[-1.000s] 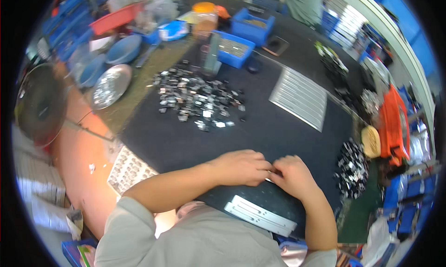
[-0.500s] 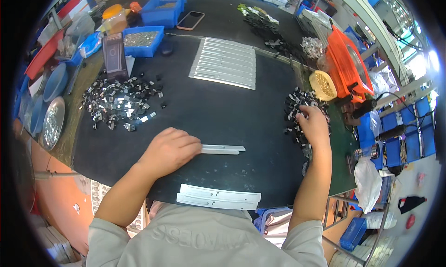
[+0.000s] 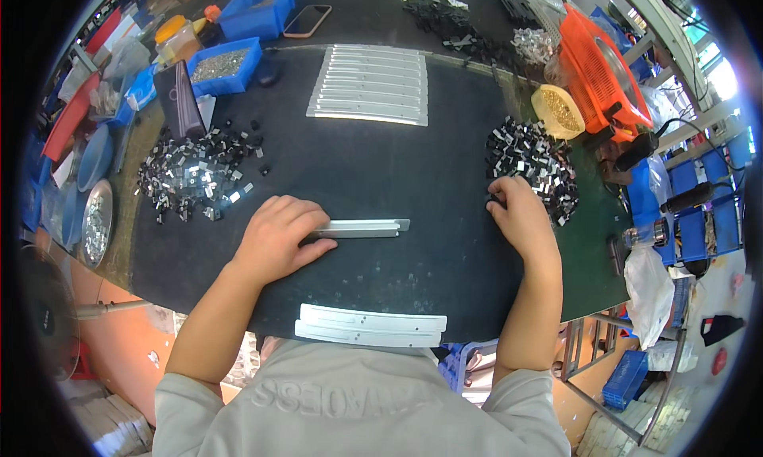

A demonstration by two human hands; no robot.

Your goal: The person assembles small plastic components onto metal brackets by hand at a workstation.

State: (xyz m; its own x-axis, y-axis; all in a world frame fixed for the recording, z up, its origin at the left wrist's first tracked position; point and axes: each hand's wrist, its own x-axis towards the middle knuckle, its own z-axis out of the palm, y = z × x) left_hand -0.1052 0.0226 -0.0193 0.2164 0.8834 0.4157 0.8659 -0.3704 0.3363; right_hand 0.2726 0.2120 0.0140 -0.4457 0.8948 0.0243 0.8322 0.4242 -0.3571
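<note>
My left hand [image 3: 280, 238] is closed around one end of a narrow silver metal rail [image 3: 362, 229], whose other end points right across the dark mat. My right hand [image 3: 520, 218] is in a pinch at the near left edge of a pile of small black and silver pieces [image 3: 534, 159]. A small dark piece shows between its thumb and fingers, partly hidden. Two flat metal strips [image 3: 369, 327] lie along the near edge, before my body. Farther off, several similar strips [image 3: 368, 83] lie side by side in a row.
Another heap of small black and silver pieces [image 3: 195, 171] is at left, near blue bins [image 3: 226, 67] and a phone [image 3: 307, 20]. At right stand a yellow tub [image 3: 558, 111], an orange basket [image 3: 600, 71] and dark-handled tools [image 3: 636, 151]. A steel bowl [image 3: 97, 222] sits far left.
My right hand has drawn back from inside the pile to its near edge, fingers pinched. The rail in my left hand has turned a little, and my left thumb now shows.
</note>
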